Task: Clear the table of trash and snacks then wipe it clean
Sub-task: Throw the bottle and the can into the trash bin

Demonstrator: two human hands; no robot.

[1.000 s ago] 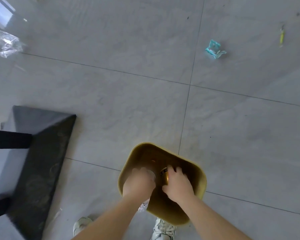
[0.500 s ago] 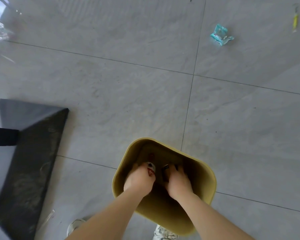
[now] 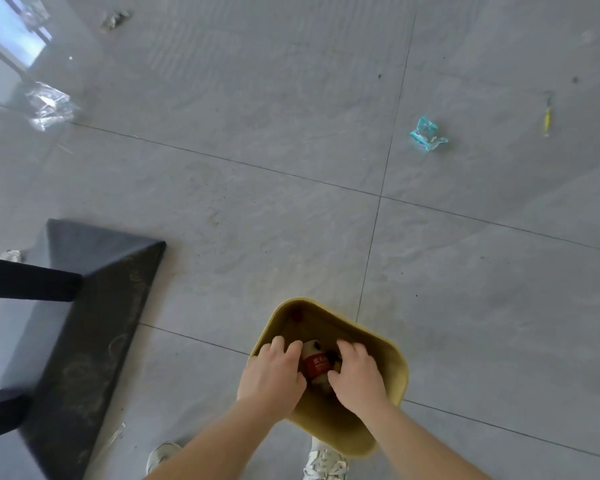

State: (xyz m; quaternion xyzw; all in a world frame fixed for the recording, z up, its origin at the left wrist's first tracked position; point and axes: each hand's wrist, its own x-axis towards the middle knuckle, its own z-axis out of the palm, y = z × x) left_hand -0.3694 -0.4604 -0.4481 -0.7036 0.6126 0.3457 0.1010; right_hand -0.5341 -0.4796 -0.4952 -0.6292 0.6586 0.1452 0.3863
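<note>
A yellow trash bin [image 3: 388, 348] stands on the floor at my feet. My left hand [image 3: 271, 374] and my right hand [image 3: 357, 375] hover side by side just inside its mouth, palms down, fingers spread. Between them, down in the bin, lies a plastic bottle with a red label [image 3: 315, 364] beside a dark piece of trash [image 3: 334, 358]. Neither hand grips anything I can see. The dark table's corner [image 3: 94, 306] juts in from the left.
Litter lies on the grey tiled floor: a teal wrapper [image 3: 428, 135], a clear plastic wrapper [image 3: 47, 103], a yellow stick-shaped item [image 3: 547, 119], a crumpled scrap [image 3: 115, 19]. Black table legs [image 3: 28, 284] cross at the left. My shoes [image 3: 324, 460] stand below the bin.
Both hands were deep in the bin, the left on a plastic bottle, the right on a can. Now they have let go and risen, fingers spread; the bottle lies inside.
</note>
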